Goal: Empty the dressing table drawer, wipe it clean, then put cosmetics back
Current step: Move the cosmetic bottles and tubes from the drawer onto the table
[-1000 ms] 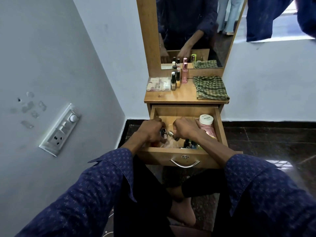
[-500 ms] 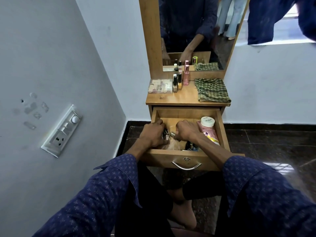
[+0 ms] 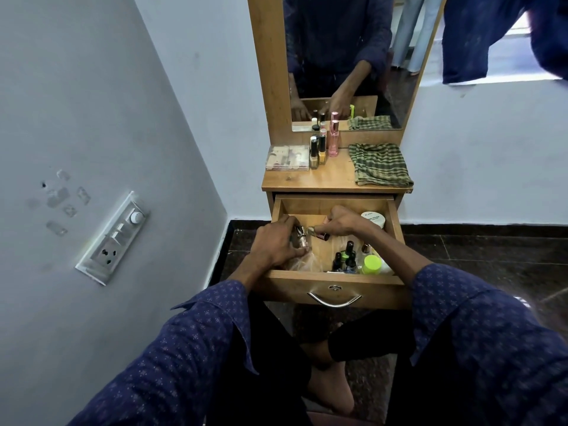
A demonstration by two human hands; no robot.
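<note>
— Left hand (image 3: 276,244)? Right hand (image 3: 341,224)?
— Both inside the drawer (image 3: 336,279). Left curled round small metallic tubes (image 3: 302,238); right pinching another slim tube (image 3: 319,234), tips nearly meeting.
— Handling?
— Probably light, rigid, slick; best pinched at mid-barrel, caps likely loose. Glass bottles (image 3: 345,259) just near of the right hand, fragile-looking, better lifted by the body.
— Looks?
— Silvery and pink tubes, dark bottles, a neon-lidded pot (image 3: 372,263), a white jar (image 3: 373,219) right of the right hand.
— Elsewhere?
— Cloth (image 3: 379,164) and more bottles on the bench (image 3: 322,179), beyond both hands.

Print on the white jar lid (image 3: 372,218) is too blurred to read.
</note>
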